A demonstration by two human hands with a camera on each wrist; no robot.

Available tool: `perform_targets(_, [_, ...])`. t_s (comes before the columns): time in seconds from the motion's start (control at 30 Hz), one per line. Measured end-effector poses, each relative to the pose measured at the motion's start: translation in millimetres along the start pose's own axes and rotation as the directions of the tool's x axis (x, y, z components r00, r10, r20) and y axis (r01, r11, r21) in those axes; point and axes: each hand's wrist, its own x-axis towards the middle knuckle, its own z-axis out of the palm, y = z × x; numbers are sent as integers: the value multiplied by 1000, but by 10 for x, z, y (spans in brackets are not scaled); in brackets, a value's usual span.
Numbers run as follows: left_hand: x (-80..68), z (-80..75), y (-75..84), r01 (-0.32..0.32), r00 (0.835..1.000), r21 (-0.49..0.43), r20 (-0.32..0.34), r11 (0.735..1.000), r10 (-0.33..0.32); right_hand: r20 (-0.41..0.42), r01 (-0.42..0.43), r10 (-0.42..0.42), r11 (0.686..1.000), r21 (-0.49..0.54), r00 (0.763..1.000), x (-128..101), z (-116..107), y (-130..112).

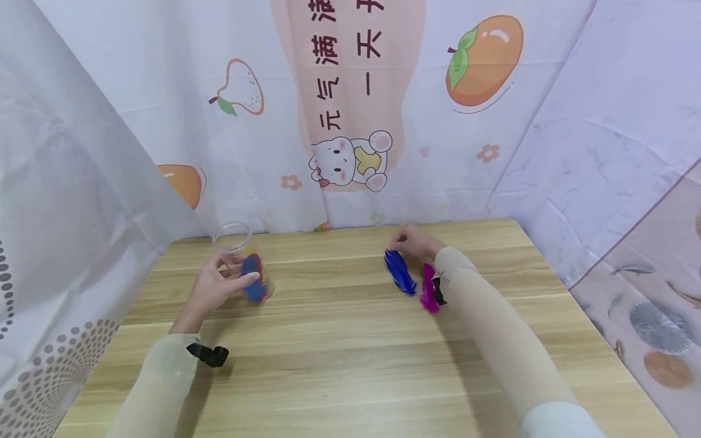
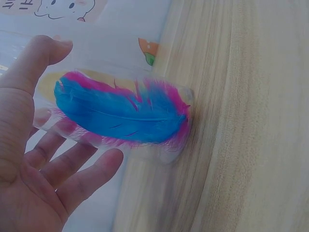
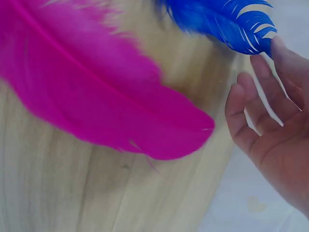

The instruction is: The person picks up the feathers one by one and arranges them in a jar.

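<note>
Wood tabletop (image 1: 350, 340): left hand (image 1: 216, 286) grips clear jar (image 1: 241, 258) far-left, upright, feathers inside. Right hand (image 1: 416, 242) fingers loosely curled, touching blue feather (image 1: 398, 272), axis near-far; magenta feather (image 1: 428, 288) beside it.

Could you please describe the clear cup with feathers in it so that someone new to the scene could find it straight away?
Start at the wooden table and look to its far left corner by the curtain. There the left hand holds a clear plastic cup. It is the only container in view, and it has blue and pink feathers inside, while the blue feather and magenta feather lie loose by the right hand.
</note>
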Motion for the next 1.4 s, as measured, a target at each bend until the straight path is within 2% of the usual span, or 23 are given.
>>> perform_targets(0.07, [-7, -8, 3, 7, 1000, 0, 3, 1000, -7, -19, 16, -16, 999, 31, 1000, 2, -26, -26])
perform_targets(0.2, [-20, -29, 5, 14, 1000, 18, 6, 1000, -14, -25, -5, 9, 985, 173, 1000, 22, -32, -80])
perform_targets(0.4, [-32, -46, 13, 27, 1000, 24, 14, 999, -28, -23, -49, 63, 923, 381, 998, 33, -11, -181])
perform_targets(0.63, [-22, -36, 14, 18, 1000, 1, 12, 1000, -18, -7, -29, 37, 878, 478, 999, 7, 13, -396])
perform_targets(0.73, [-19, -31, 17, 13, 1000, -6, 13, 1000, -13, -1, -29, 35, 845, 535, 999, 5, 31, -473])
perform_targets(0.9, [-14, -32, 13, 11, 1000, 8, 18, 1000, -11, 1, -42, 55, 761, 648, 998, 11, 74, -558])
perform_targets(1.13, [-10, -36, 19, 20, 1000, 37, 18, 999, -20, 6, -51, 65, 727, 685, 998, -3, 129, -639])
perform_targets(1.4, [-16, -28, 23, 0, 1000, 44, 9, 999, -1, -3, -41, 70, 617, 786, 998, 12, 179, -830])
